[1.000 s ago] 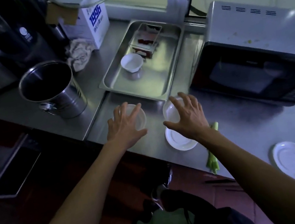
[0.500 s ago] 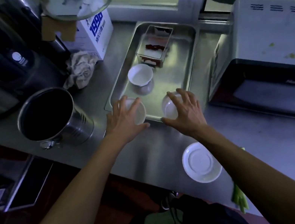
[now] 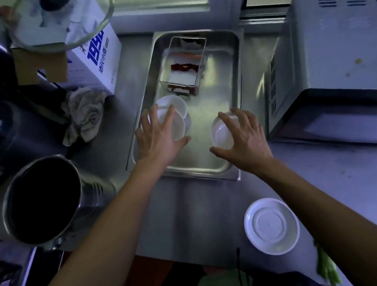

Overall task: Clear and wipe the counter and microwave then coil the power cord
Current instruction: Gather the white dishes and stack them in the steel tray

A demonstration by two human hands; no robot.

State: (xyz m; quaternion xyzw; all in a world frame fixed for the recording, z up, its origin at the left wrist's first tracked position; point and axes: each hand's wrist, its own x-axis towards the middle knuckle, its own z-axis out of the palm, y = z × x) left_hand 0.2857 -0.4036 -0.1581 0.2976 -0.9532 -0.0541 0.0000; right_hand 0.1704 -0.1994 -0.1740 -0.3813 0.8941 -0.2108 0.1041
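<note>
Head view: the left hand [image 3: 158, 135] grips a bowl [image 3: 175, 126] over the tray [image 3: 234, 79], just at 6 o'clock of another bowl [image 3: 173, 104] — the right hand [image 3: 245, 140] grips a second cup [image 3: 222, 134]. A saucer [image 3: 271, 225] waits at 6 o'clock, nearer the right hand.

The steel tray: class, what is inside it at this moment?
Inside the steel tray: a clear container with red residue and three small white bowls. Two bowls sit under the hands, their contents partly hidden.
</note>
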